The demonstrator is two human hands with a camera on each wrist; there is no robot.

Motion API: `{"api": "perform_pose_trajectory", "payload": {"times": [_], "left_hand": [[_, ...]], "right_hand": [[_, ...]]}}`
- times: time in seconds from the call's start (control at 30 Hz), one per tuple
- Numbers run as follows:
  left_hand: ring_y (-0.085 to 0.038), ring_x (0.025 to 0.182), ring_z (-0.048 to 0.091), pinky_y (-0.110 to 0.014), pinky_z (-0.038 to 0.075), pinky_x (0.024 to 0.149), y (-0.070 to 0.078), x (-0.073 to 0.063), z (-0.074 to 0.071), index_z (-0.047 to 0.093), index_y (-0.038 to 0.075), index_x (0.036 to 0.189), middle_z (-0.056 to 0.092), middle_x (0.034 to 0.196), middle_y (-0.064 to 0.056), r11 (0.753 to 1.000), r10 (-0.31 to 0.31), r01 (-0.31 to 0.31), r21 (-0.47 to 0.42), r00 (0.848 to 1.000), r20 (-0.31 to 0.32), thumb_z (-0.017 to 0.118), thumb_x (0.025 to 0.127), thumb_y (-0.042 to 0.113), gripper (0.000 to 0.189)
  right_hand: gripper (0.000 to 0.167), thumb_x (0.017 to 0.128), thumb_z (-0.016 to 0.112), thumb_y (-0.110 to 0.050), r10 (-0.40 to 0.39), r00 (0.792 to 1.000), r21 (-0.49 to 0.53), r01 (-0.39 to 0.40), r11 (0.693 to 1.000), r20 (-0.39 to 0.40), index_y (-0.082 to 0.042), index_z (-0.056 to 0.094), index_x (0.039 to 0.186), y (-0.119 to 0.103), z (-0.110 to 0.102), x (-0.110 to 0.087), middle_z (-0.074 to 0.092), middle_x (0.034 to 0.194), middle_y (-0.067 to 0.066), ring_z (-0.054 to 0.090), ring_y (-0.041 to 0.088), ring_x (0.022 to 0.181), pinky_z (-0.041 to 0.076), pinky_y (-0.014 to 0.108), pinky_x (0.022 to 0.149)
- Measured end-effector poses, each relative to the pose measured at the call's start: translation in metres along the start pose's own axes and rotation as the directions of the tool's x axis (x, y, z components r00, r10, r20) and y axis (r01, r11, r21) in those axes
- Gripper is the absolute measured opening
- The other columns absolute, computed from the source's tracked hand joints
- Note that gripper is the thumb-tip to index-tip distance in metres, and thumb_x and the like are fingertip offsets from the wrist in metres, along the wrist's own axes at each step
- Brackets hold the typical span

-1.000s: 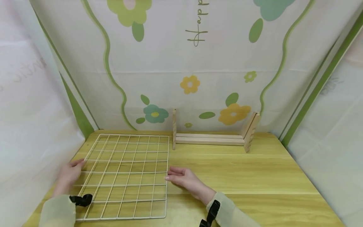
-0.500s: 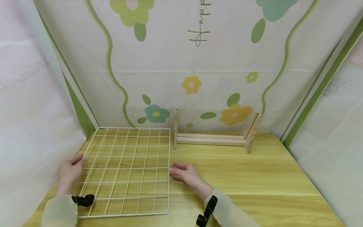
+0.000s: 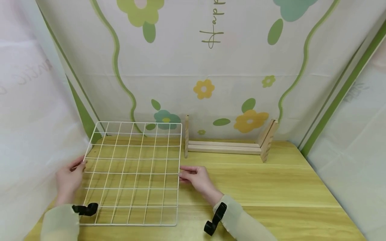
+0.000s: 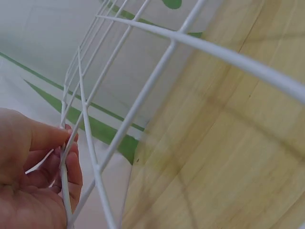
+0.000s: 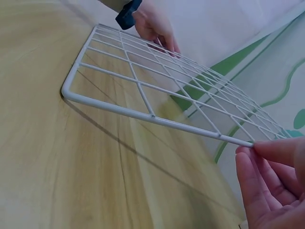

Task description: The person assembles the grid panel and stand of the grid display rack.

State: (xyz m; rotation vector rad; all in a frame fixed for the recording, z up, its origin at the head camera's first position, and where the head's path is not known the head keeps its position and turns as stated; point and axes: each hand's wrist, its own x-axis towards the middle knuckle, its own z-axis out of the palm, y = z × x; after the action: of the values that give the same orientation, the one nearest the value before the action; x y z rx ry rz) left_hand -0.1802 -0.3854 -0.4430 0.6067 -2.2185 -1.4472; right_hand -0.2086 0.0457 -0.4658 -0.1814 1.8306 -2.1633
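Note:
A white wire grid panel (image 3: 136,173) is tilted over the left part of the wooden table, its far edge raised and overlapping the curtain in the head view. At its near corner in the right wrist view, the panel meets its own shadow on the tabletop. My left hand (image 3: 69,180) pinches the panel's left side wire; in the left wrist view the thumb (image 4: 50,136) lies over the wire, fingers behind. With thumb and fingertips, my right hand (image 3: 201,180) pinches the right side wire, as the right wrist view also shows.
A pale wooden stand (image 3: 224,148) with two upright ends and a low crossbar sits at the back, right of the panel. Flowered white curtain (image 3: 169,87) hangs close behind the wooden table (image 3: 271,190) and along both sides.
The panel's far edge has risen from near the tabletop to in front of the curtain. Both hands have moved up and away from me, gripping its sides.

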Motion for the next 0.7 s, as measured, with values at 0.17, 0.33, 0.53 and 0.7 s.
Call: {"api": "perform_pose_trajectory", "payload": {"times": [0.17, 0.33, 0.53, 0.7], "left_hand": [[0.008, 0.080, 0.059, -0.006, 0.048, 0.066, 0.003, 0.002, -0.006, 0.057, -0.001, 0.142, 0.063, 0.089, 0.029, 0.996, -0.002, 0.003, -0.088, 1.000, 0.016, 0.062, 0.103, 0.018, 0.044], [0.006, 0.080, 0.064, -0.006, 0.050, 0.067, 0.009, 0.004, -0.015, 0.064, 0.005, 0.137, 0.070, 0.090, 0.022, 0.966, 0.026, -0.021, -0.256, 1.000, 0.016, 0.068, 0.100, 0.012, 0.038], [0.003, 0.075, 0.069, -0.009, 0.054, 0.065, 0.018, 0.006, -0.028, 0.076, 0.017, 0.121, 0.073, 0.088, 0.015, 0.919, 0.090, -0.069, -0.388, 0.995, 0.035, 0.068, 0.096, 0.000, 0.031], [0.006, 0.072, 0.068, -0.008, 0.052, 0.063, 0.026, 0.007, -0.034, 0.074, 0.018, 0.125, 0.071, 0.085, 0.022, 0.958, 0.138, -0.131, -0.254, 0.990, 0.009, 0.067, 0.097, 0.000, 0.034]], "right_hand": [[0.031, 0.093, 0.071, 0.005, -0.021, 1.000, 0.024, 0.022, 0.999, -0.014, 0.012, 0.066, 0.123, -0.007, 0.003, 0.000, 0.068, 0.112, 0.029, 0.073, 0.023, 0.089, 0.060, 0.038, 0.086], [0.033, 0.092, 0.073, 0.005, -0.067, 0.997, 0.001, 0.067, 0.998, -0.036, 0.013, 0.066, 0.123, -0.014, 0.007, -0.001, 0.070, 0.108, 0.024, 0.073, 0.024, 0.091, 0.059, 0.043, 0.089], [0.031, 0.090, 0.074, 0.005, -0.114, 0.992, -0.023, 0.113, 0.993, -0.044, 0.010, 0.068, 0.120, -0.022, 0.011, -0.004, 0.071, 0.106, 0.024, 0.073, 0.022, 0.088, 0.059, 0.044, 0.088], [0.030, 0.090, 0.075, 0.005, -0.133, 0.990, -0.023, 0.132, 0.991, -0.055, 0.009, 0.070, 0.119, -0.028, 0.016, -0.004, 0.073, 0.102, 0.018, 0.073, 0.022, 0.089, 0.061, 0.038, 0.085]]}}
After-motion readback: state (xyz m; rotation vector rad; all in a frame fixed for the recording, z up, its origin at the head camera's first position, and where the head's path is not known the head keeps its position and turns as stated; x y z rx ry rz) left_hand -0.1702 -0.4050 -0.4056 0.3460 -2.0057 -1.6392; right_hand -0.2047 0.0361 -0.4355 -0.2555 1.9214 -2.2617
